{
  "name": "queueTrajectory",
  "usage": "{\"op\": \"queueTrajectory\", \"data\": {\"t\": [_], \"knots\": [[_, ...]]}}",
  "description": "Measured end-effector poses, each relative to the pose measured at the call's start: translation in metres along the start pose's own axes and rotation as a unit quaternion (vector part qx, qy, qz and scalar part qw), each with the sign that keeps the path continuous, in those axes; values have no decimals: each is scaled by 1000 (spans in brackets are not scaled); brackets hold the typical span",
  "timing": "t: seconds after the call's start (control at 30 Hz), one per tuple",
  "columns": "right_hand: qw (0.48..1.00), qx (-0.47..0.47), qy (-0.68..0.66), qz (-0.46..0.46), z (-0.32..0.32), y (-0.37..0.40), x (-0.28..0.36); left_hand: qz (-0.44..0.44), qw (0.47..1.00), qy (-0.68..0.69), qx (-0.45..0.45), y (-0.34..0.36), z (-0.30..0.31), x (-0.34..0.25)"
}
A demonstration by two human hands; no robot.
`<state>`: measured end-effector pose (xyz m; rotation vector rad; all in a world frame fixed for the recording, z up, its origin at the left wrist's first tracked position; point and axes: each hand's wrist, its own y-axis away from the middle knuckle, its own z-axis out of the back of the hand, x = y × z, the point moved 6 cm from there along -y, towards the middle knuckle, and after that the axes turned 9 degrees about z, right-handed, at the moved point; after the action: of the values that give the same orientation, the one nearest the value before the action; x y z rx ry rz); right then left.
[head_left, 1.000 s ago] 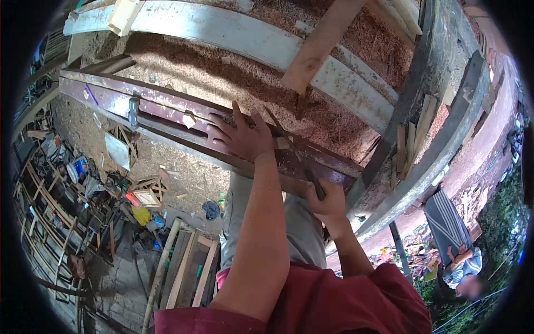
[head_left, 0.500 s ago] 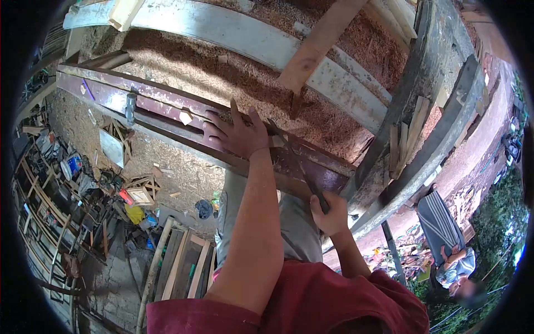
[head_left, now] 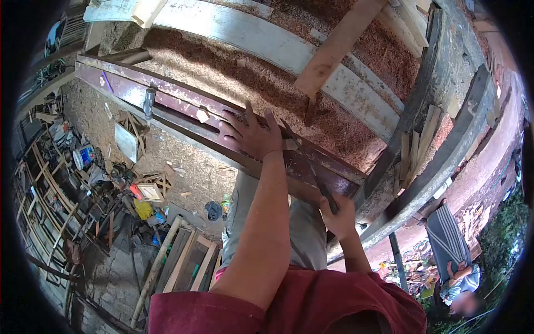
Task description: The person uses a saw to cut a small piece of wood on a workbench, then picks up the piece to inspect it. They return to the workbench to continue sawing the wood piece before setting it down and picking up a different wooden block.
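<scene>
My left hand (head_left: 257,136) lies with fingers spread on a dark red-brown wooden piece (head_left: 183,103), which is long, with a raised edge and a groove. My right hand (head_left: 338,217) is closed round the dark handle of a long narrow-bladed tool (head_left: 311,170). Its blade slants up and left across the wood, just right of my left hand; whether it has teeth is too small to tell. Left of my left hand, a small pale wood block (head_left: 203,115) sits on the piece. Farther left stand a grey metal hammer-like object (head_left: 149,104) and a thin purple strip (head_left: 107,82).
Whitish boards (head_left: 233,36) and a brown plank (head_left: 339,47) lie beyond, over wood shavings. Thick curved timbers (head_left: 431,133) rise on the right. Scrap wood and a yellow bag (head_left: 143,209) lie at lower left. Another person (head_left: 460,281) is at far lower right.
The whole view has shifted, so things appear farther right and slightly lower. My left hand stays on the wood; the right still grips the tool, its blade at nearly the same place.
</scene>
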<state>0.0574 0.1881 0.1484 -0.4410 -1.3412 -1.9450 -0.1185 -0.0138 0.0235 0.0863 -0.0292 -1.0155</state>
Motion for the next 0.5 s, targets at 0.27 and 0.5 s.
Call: {"op": "queueTrajectory", "data": {"t": [0.27,0.5], "knots": [[999,-34,18,37,-6,3,-9,1,1000,2,2,0,2,-1],[999,-17,17,35,-7,-29,1,5,1000,10,11,1,8,-4]]}}
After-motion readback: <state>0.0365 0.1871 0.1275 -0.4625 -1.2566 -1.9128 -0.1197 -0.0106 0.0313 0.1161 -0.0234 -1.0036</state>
